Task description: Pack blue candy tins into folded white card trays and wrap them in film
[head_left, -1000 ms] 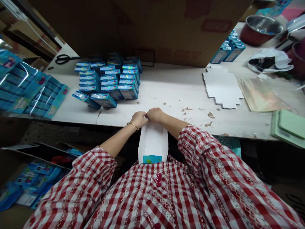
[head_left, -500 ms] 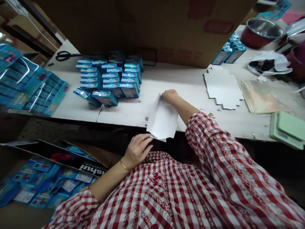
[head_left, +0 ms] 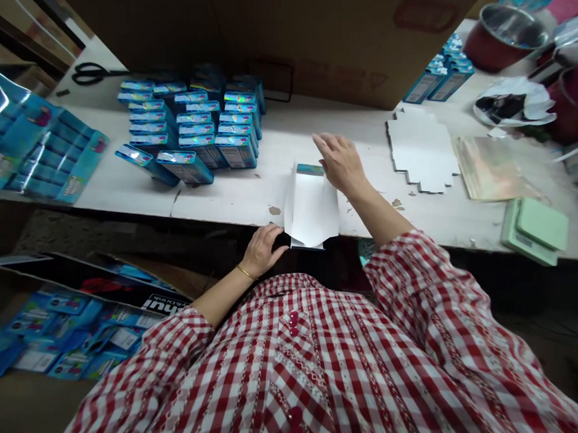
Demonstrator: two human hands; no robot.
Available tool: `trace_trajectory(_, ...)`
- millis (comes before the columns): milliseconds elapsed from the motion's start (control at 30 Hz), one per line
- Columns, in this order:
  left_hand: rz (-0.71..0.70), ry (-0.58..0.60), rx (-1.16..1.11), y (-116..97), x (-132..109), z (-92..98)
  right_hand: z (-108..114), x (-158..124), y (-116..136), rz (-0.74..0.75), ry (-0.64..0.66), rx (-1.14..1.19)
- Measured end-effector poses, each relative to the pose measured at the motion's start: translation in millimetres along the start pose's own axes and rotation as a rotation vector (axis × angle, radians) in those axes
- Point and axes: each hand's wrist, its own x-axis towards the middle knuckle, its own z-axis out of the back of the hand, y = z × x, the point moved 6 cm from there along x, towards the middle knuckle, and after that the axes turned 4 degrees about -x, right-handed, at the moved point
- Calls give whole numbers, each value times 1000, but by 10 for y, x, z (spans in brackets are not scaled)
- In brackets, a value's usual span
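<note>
Left hand: point(head_left: 263, 248) palm down just off the counter's near edge, fingers loosely bent, thumb sticking out. Not gripping anything afaict; fingertips are right by the tray's near left corner, can't tell if they touch. Looks like it's there to steady that end.
Right hand: point(head_left: 343, 163) let go too, fingers out flat over the tray's far right corner. Can't tell if the thumb brushes the wall.
White tray: point(head_left: 312, 208) folded card, open side up, blue strip point(head_left: 311, 170) at its far end. It's at the middle of the counter's point(head_left: 271, 187) near edge, near end poking slightly over, probably so both hands can get at it.
Card blanks: point(head_left: 421, 148) flat stack right of the tray, likely kept in easy right-arm reach.
Blue boxes: point(head_left: 237, 153) upright in tight rows left of the tray, I'd guess to save room; two at the front stand askew.
Clear sheets: point(head_left: 490, 168) flat, just right of the blanks.
Green scale: point(head_left: 542, 225) near edge, towards the right, seemingly parked out of the way.
Scissors: point(head_left: 92, 74) far left corner, clear of the work spot.
Big carton: point(head_left: 295, 46) along the far edge, kinda a back wall.
</note>
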Motion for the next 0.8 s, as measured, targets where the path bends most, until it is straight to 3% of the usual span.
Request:
trace_trajectory(67,53,-42,-23,34,1,-1,159,-541,93,45,-38,126)
trace_trajectory(133,83,-90,-39,63,0,20,174,-1103,281,152,-2,255)
trace_trajectory(200,78,-112,-33,77,25,43,69,-1530,454,234,38,299)
trace_trajectory(267,41,-85,-8,66,90,44,-108,-1726,538,260,57,265)
trace_trajectory(433,-61,145,22,-34,327,-64,-426,-1536,519,310,34,182)
trace_trajectory(600,-41,289,85,-164,487,-125,-457,-1283,535,287,48,84)
trace_trajectory(800,85,452,204,-298,697,-243,-508,-1196,635,347,54,-8)
